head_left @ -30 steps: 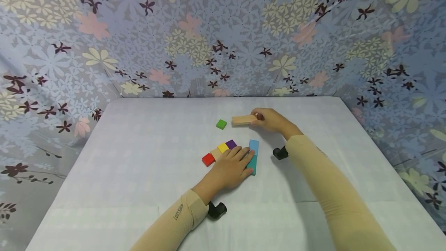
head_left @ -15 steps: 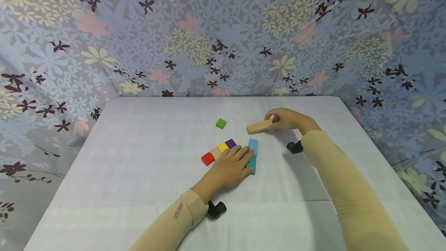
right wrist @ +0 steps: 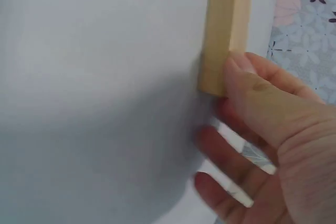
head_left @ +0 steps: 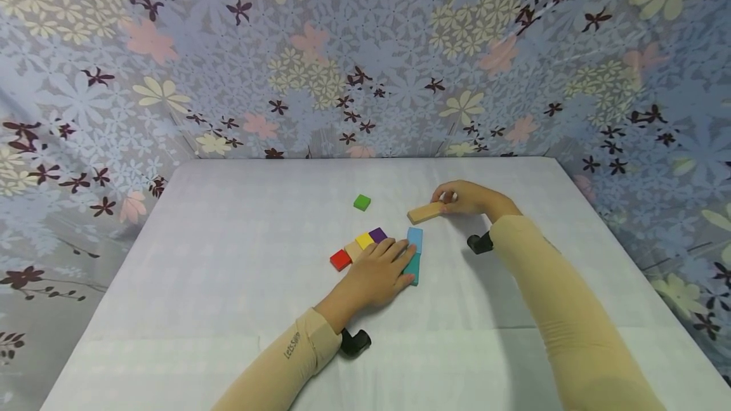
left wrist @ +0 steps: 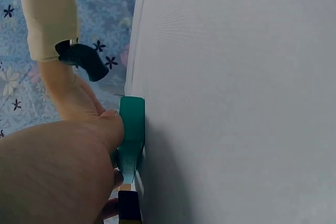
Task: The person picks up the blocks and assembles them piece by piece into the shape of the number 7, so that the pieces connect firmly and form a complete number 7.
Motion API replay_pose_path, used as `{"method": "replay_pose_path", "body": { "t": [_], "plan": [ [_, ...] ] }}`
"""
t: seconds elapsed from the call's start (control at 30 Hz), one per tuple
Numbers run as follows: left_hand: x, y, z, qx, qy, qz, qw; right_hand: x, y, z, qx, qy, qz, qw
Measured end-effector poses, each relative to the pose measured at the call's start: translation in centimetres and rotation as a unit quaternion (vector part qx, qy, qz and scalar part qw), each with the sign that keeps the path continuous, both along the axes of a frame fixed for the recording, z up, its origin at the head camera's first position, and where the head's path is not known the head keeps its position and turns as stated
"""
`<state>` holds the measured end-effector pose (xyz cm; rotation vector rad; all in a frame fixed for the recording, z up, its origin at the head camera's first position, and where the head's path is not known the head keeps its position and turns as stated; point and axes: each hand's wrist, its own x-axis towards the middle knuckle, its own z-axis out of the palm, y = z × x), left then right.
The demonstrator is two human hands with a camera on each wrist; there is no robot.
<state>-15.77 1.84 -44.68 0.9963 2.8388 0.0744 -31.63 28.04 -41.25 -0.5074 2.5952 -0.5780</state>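
Observation:
My right hand point(head_left: 471, 198) pinches one end of a long plain wooden block point(head_left: 425, 212) between thumb and fingers. The right wrist view shows the same wooden block point(right wrist: 220, 30) with the thumb on its face and the other fingers spread below. My left hand point(head_left: 374, 274) rests over a group of coloured blocks, fingers extended. By its thumb and fingers lie a teal block point(head_left: 413, 269) and a light blue block point(head_left: 415, 240), end to end. In the left wrist view the thumb touches the teal block point(left wrist: 132, 124). Parts of the group are hidden under this hand.
A row of a red block point(head_left: 341, 260), a pale wooden block point(head_left: 353, 250), a yellow block point(head_left: 365, 241) and a purple block point(head_left: 377, 234) runs beside the left hand. Apart, farther back, lies a green block point(head_left: 362, 202). A white cloth point(head_left: 228, 259) covers the table.
My right hand has moved right with the wooden block, away from the green block, then slightly toward me. The block has turned so its left end points nearer me. My left hand stays put.

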Motion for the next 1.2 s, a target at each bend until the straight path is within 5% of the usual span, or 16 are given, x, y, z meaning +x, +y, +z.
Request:
{"method": "replay_pose_path", "body": {
  "t": [0.23,0.77,1.2],
  "plan": [
    [-0.1,-0.1,-0.2,-0.002,-0.003,0.005,1.0000,0.9,-0.2,-1.1,0.000,0.052,-0.020,0.998],
    [-0.1,0.0,-0.4,0.007,-0.002,0.007,1.0000,1.6,-2.1,-1.9,0.026,0.072,-0.016,0.997],
    [-0.1,0.1,-0.5,0.011,-0.002,0.006,0.9999,2.2,-1.8,-3.3,-0.023,0.088,-0.030,0.995]
  ]
}}
